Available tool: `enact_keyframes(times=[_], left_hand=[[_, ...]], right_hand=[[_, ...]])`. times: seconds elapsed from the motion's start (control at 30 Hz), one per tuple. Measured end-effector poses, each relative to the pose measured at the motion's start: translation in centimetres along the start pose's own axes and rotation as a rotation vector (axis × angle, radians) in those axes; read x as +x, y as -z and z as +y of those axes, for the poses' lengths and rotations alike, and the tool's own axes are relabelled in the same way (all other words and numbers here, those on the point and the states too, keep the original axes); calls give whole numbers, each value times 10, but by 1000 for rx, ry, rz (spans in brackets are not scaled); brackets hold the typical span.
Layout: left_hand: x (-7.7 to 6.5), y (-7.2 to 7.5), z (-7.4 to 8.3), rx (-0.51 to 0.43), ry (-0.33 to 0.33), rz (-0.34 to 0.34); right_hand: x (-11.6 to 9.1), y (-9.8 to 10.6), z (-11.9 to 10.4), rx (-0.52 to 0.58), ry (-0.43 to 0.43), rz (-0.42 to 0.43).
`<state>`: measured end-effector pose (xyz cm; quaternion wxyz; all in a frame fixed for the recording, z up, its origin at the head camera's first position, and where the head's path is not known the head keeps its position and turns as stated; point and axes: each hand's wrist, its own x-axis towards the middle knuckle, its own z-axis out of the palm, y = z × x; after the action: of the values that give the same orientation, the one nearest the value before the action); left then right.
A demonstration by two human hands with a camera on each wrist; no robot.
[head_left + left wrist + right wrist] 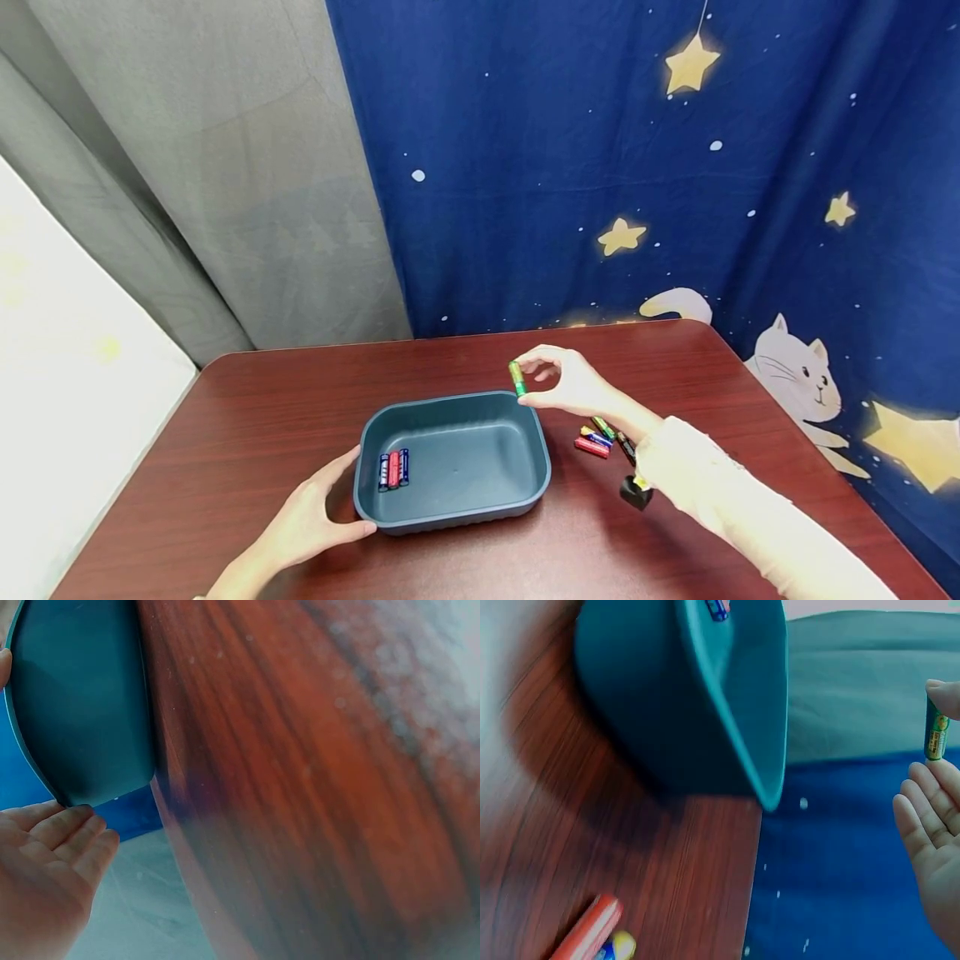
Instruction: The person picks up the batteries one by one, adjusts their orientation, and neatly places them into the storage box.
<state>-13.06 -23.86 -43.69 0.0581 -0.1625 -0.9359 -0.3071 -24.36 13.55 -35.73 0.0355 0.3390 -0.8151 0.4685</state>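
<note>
My right hand pinches a green battery between thumb and fingertips, above the back right corner of a dark teal bin. The right wrist view shows this battery held by its ends. My left hand spans the bin's left end, its thumb at the front corner and its fingers towards the back corner. In the left wrist view the straight fingers touch the bin's wall. Inside the bin, a red battery lies between two blue ones at the left.
Right of the bin, under my forearm, lie several loose batteries: red, blue, green and black. A small black object shows by the right sleeve. The brown table ends at curtains behind.
</note>
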Motion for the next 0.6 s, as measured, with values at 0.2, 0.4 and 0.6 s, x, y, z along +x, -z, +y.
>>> enact_keyframes(times=[0.2,0.4,0.6], left_hand=[[0,0,0,-3,7,-5],[-1,0,-1,1,10,-3],[-1,0,0,10,4,6]], right_hand=[[12,-23,-33,49,17,-26],[21,-58,-12,66,20,-66],[28,-89,-2,31,18,-99]])
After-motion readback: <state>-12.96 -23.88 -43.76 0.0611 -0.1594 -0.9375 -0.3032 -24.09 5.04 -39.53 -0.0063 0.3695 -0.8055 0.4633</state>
